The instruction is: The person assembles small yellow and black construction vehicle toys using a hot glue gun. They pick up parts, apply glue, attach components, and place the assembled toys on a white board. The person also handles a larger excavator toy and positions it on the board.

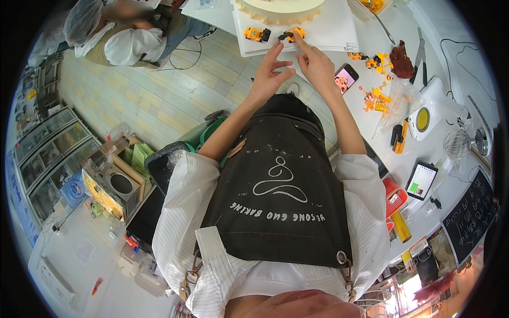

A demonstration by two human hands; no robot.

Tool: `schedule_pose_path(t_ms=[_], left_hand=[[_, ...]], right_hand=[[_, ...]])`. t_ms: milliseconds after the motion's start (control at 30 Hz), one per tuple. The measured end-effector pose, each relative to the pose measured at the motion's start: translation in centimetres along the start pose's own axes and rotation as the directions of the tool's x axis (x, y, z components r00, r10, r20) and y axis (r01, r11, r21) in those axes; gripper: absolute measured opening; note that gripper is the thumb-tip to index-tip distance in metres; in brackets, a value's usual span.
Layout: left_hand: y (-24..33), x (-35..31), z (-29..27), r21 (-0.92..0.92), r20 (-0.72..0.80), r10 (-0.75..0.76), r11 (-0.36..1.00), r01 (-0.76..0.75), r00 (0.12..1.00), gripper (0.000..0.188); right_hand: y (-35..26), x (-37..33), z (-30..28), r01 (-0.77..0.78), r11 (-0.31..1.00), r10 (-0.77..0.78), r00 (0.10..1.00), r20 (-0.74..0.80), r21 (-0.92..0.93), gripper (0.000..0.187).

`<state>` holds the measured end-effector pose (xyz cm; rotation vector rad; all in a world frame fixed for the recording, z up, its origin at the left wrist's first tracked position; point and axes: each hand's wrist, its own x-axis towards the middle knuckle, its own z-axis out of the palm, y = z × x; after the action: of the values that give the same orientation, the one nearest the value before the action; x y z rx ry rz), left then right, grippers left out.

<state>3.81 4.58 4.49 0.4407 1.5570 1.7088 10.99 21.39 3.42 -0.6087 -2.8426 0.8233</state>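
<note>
At the far end, a pale round cake [281, 6] stands on a white board [328, 40]. A small yellow and black toy digger [292, 35] sits on the board along the cake's near side. My right hand [316, 66] rests its stretched index fingertip on the digger's yellow body. My left hand [271, 75] has its fingers spread, with the index fingertip at the digger's black arm; whether it touches I cannot tell. Neither hand wraps around the toy. A second yellow toy vehicle [257, 34] stands left of it on the board.
A phone [347, 78], several loose yellow toy pieces [376, 98] and clear plastic [395, 111] lie on the table to the right. Beyond them are a white kitchen scale [432, 114], a whisk [457, 144] and a tablet [422, 180]. A seated person [135, 45] is at the far left.
</note>
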Motion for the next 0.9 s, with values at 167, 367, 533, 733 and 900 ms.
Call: schedule_pose_path(t_ms=[167, 367, 533, 733, 900], left_hand=[[-0.2, 0.1, -0.1, -0.001, -0.006, 0.018, 1.0, -0.018, 1.0, 0.075], [-0.5, 0.2, -0.4, -0.012, -0.018, 0.043, 0.999, -0.043, 0.999, 0.078], [-1.1, -0.4, -1.3, 0.254, -0.074, 0.181, 0.955, -0.157, 0.981, 0.068], [-1.0, -0.3, -4.7, 0.603, -0.165, 0.46, 0.747, -0.28, 0.872, 0.053], [0.1, 1.0, -5.8, 0.773, -0.154, 0.512, 0.596, -0.22, 0.845, 0.067]], right_hand=[[0.0, 0.0, 0.0, 0.003, 1.0, -0.003, 1.0, 0.008, -0.009, 0.071], [-0.4, 0.0, 0.1, -0.005, 1.0, 0.005, 1.0, 0.017, -0.007, 0.072], [-0.5, 0.0, 0.3, 0.003, 1.0, -0.003, 1.0, 0.011, -0.015, 0.073], [-0.4, 0.0, 0.5, 0.009, 0.999, -0.01, 1.0, -0.016, -0.044, 0.073], [-0.5, 0.0, 0.5, 0.003, 0.999, -0.004, 1.0, -0.013, -0.046, 0.073]])
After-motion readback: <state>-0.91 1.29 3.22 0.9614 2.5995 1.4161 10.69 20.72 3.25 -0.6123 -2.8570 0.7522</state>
